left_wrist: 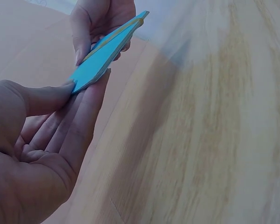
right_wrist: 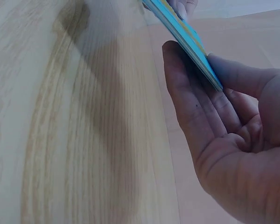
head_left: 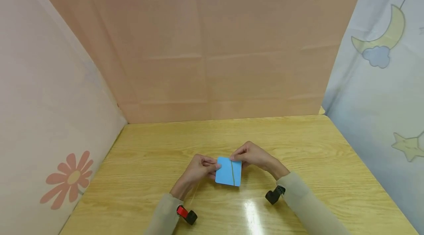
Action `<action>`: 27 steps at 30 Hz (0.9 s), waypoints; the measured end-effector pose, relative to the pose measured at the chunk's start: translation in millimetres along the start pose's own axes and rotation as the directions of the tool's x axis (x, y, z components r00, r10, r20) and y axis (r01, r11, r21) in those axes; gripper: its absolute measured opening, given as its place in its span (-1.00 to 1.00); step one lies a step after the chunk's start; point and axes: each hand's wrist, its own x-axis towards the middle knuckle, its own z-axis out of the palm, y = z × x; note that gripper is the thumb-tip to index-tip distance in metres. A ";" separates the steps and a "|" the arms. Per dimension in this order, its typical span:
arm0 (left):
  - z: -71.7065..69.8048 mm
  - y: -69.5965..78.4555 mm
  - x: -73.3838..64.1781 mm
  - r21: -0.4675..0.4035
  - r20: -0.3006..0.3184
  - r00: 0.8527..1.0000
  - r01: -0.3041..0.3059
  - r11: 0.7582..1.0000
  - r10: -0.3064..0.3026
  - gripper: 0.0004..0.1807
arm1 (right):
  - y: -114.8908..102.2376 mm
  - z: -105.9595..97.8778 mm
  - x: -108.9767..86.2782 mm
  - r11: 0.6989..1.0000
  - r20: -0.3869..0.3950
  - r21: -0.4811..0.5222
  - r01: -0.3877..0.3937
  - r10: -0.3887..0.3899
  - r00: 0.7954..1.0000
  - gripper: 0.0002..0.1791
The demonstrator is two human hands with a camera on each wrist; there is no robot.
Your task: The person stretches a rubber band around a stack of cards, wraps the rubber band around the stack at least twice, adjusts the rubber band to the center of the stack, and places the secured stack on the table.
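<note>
A small stack of square blue cards (head_left: 225, 171) is held up above the table, with a tan rubber band (head_left: 233, 173) running round it, right of its middle. My left hand (head_left: 199, 168) pinches the left edge, thumb on the front face and fingers behind. At the upper right corner my right hand (head_left: 253, 155) grips the stack, its thumb close to the band. Several thin layers show along the stack's edge (right_wrist: 186, 43) in the right wrist view. In the left wrist view the band (left_wrist: 114, 36) crosses the blue face at a slant.
The wood-grain table (head_left: 159, 146) reaches back to a peach-coloured cloth (head_left: 205, 51). Patterned cloth walls stand at both sides, one with a pink flower (head_left: 71, 178), the other with a yellow moon (head_left: 385, 34). A bright reflection lies near the front of the table.
</note>
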 end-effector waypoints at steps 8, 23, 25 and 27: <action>-0.3 2.5 -1.5 0.005 -0.026 1.000 0.003 1.000 -0.003 -0.76 | -5.4 0.7 -1.3 1.000 -0.008 -0.012 -0.002 0.002 1.000 -0.72; 6.4 -0.1 -2.5 -0.001 0.007 1.000 0.001 1.000 -0.001 -0.73 | -6.9 7.0 -0.8 1.000 0.000 -0.019 -0.016 0.016 1.000 -0.71; 6.7 -1.2 -2.8 -0.007 0.005 1.000 0.001 1.000 -0.001 -0.73 | -5.9 6.3 -1.7 1.000 0.004 -0.022 -0.019 0.019 1.000 -0.70; 7.3 -2.0 -3.1 -0.017 0.005 1.000 0.003 1.000 -0.003 -0.73 | -4.7 5.1 -2.3 1.000 0.002 -0.018 -0.025 0.025 1.000 -0.69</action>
